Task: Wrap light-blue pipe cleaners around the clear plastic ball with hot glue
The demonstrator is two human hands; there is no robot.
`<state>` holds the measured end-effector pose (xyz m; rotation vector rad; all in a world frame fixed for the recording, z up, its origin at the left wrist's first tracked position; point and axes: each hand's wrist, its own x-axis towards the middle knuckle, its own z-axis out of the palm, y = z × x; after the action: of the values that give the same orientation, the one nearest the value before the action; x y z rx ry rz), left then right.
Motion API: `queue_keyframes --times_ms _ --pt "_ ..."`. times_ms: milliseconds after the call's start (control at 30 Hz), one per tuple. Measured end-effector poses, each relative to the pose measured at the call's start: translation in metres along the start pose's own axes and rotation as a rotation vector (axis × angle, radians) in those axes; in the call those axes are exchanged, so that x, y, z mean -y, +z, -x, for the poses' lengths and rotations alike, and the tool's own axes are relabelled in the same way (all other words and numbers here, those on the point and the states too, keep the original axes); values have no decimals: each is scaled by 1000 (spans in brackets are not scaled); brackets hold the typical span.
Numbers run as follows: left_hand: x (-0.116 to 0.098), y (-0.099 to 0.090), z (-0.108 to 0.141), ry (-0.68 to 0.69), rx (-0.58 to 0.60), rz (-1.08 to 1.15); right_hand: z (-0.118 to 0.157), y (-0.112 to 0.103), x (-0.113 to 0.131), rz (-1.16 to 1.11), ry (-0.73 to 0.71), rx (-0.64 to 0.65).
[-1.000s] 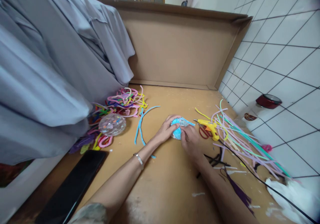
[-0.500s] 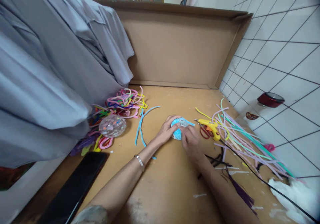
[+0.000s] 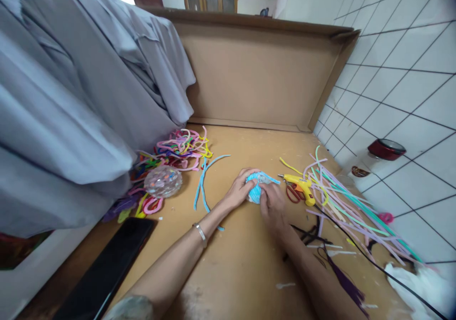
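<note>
Between my two hands is a small rounded piece wrapped in blue pipe cleaner (image 3: 254, 194), with a pale, see-through area on top. My left hand (image 3: 241, 187) grips it from the left, thumb lying over its top. On its right side, the bent fingers of my right hand (image 3: 271, 203) press against the blue strands. A loose blue end sticks out to the right, toward the nozzle of a yellow glue gun (image 3: 301, 185). Left of my hands, loose blue pipe cleaners (image 3: 202, 182) lie on the table, partly under my left forearm.
Red-handled scissors (image 3: 292, 194) lie by the glue gun, beside long pastel pipe cleaners (image 3: 351, 201). A glass jar (image 3: 370, 160) stands against the tiles. At left are a tangled colourful pile (image 3: 181, 146), a clear bowl (image 3: 163, 182) and a black phone (image 3: 107, 267). Cardboard (image 3: 249, 72) stands behind.
The view has shifted slightly, so everything sits a little lower in it. Both hands keep hold of the blue piece, with only a slight shift of the right fingers.
</note>
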<state>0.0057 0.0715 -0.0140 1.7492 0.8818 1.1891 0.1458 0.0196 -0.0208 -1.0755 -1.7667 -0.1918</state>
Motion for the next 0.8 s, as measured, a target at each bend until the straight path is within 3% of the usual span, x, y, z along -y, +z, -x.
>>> queue_keyframes --times_ms 467,800 --pt "2 0 1 -12 -12 11 2 -3 -1 -39 -6 64" --pt "-8 3 2 -52 -53 -4 3 -1 -3 -81 -10 32"
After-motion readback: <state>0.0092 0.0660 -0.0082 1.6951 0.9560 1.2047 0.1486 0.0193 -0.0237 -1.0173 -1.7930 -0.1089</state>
